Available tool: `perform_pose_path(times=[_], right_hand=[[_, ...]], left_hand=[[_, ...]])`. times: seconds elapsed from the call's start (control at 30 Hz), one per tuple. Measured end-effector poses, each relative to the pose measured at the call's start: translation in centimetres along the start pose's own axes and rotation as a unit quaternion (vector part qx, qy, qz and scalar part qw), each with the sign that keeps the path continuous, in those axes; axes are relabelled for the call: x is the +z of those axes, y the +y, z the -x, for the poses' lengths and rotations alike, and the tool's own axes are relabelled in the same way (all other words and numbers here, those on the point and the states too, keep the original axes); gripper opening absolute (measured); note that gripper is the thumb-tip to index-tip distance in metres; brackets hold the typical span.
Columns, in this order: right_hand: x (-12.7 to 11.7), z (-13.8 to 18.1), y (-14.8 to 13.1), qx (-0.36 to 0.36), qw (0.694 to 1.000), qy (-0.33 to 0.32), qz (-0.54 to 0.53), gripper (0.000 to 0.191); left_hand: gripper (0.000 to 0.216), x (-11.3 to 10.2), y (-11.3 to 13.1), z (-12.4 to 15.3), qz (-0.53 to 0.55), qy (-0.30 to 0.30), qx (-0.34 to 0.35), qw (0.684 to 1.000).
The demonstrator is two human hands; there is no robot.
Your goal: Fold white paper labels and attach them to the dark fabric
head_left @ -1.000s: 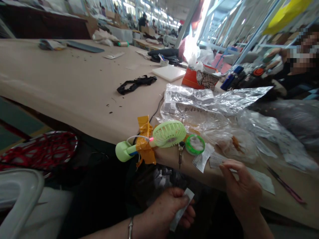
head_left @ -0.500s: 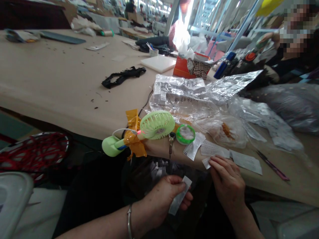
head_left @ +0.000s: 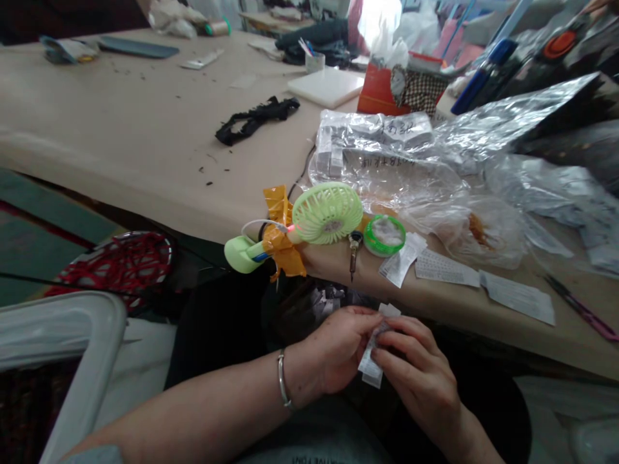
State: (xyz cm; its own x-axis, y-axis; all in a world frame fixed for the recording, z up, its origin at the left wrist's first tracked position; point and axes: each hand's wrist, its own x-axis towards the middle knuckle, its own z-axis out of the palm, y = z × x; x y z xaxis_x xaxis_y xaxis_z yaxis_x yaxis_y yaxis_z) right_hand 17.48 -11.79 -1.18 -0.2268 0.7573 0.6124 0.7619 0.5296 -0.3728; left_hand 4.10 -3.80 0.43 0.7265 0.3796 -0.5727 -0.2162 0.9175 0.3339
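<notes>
Both hands meet over my lap, just below the table edge. My left hand (head_left: 341, 348) pinches small white printed labels (head_left: 371, 364), which look layered together. Against the same labels, the fingers of my right hand (head_left: 420, 367) are closed; a short white end pokes out above the fingertips. How many pieces there are, I cannot tell. On the table edge above lie a folded white label (head_left: 403, 258), a printed strip (head_left: 445, 267) and another printed strip (head_left: 517, 296).
A green fan (head_left: 327, 212) is fixed to the edge with orange tape (head_left: 285, 248). Beside it are a pointed tool (head_left: 353, 254) and a green-rimmed tub (head_left: 384, 235). Scissors (head_left: 580, 308) lie right, plastic bags (head_left: 387, 164) behind. A white bin (head_left: 104, 341) stands lower left.
My right hand has left the table edge with a small white label and come to my left hand, where the pieces now meet. The view has tilted down and shifted left.
</notes>
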Motion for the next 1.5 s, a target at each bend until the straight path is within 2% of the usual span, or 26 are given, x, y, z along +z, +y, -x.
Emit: perform_pose_path(times=[0.2, 0.3, 0.37, 0.43, 0.53, 0.57, 0.6, 0.63, 0.73, 0.87, 0.97, 1.07, 1.2, 1.27, 1.37, 1.43, 1.5], right_hand=[[0.0, -0.1, -0.3, 0.0, 1.0, -0.01, -0.024, 0.022], [-0.3, 0.0, -0.5, 0.003, 0.999, -0.02, -0.025, 0.023], [-1.0, 0.5, 0.2, 0.02, 1.0, -0.016, 0.004, 0.026], [-2.4, 1.2, 1.9, 0.068, 0.994, 0.023, 0.079, 0.029], [-5.8, 2.5, 5.1, 0.18, 0.948, 0.136, 0.224, 0.014], [-7.0, 2.9, 6.0, 0.217, 0.931, 0.15, 0.251, 0.01], [-8.0, 3.2, 6.8, 0.237, 0.916, 0.156, 0.283, 0.014], [-8.9, 3.4, 7.5, 0.243, 0.906, 0.156, 0.308, 0.019], [-9.8, 3.9, 8.6, 0.228, 0.906, 0.116, 0.337, 0.029], [-8.1, 4.7, 8.5, 0.193, 0.894, 0.033, 0.402, 0.041], [-6.9, 5.6, 8.4, 0.185, 0.886, 0.025, 0.424, 0.04], [-7.2, 6.2, 8.7, 0.177, 0.897, 0.055, 0.401, 0.032], [-8.4, 6.0, 8.5, 0.186, 0.928, 0.115, 0.302, 0.016], [-8.1, 5.4, 7.4, 0.206, 0.935, 0.164, 0.24, 0.012], [-6.0, 3.7, 4.6, 0.211, 0.945, 0.223, 0.117, 0.017], [-3.9, 2.4, 2.3, 0.17, 0.966, 0.191, 0.032, 0.024], [-1.7, 1.2, 0.4, 0.1, 0.989, 0.109, -0.019, 0.027]], left_hand=[[0.015, -0.1, -0.2, 0.1, -0.017, 0.015, -0.002, 1.0], [0.016, -0.3, -0.5, 0.1, -0.03, 0.051, 0.004, 0.998], [0.016, -0.5, -0.6, 0.1, -0.049, 0.054, 0.0, 0.997], [0.02, -0.7, -0.6, -0.1, -0.081, 0.041, -0.01, 0.996], [0.021, -1.1, -0.7, -0.3, -0.12, 0.059, -0.011, 0.991], [0.021, -1.1, -0.8, -0.3, -0.125, 0.063, -0.01, 0.99], [0.021, -1.2, -0.8, -0.3, -0.128, 0.063, -0.011, 0.99], [0.02, -1.2, -0.9, -0.4, -0.13, 0.063, -0.015, 0.989], [0.02, -1.3, -1.2, -0.4, -0.128, 0.07, -0.026, 0.989], [0.018, -1.2, -1.2, -0.4, -0.126, 0.08, -0.024, 0.988], [0.02, -1.2, -1.2, -0.3, -0.13, 0.074, -0.021, 0.989], [0.021, -1.2, -1.2, -0.3, -0.132, 0.067, -0.02, 0.989], [0.023, -0.9, -0.8, -0.2, -0.136, 0.071, -0.021, 0.988], [0.023, -0.6, -0.6, 0.0, -0.136, 0.072, -0.025, 0.988], [0.019, -0.2, -0.5, 0.1, -0.133, 0.06, -0.027, 0.989], [0.017, 0.0, -0.5, 0.2, -0.121, 0.049, -0.037, 0.991], [0.014, 0.0, -0.6, 0.2, -0.086, 0.037, -0.026, 0.995]])
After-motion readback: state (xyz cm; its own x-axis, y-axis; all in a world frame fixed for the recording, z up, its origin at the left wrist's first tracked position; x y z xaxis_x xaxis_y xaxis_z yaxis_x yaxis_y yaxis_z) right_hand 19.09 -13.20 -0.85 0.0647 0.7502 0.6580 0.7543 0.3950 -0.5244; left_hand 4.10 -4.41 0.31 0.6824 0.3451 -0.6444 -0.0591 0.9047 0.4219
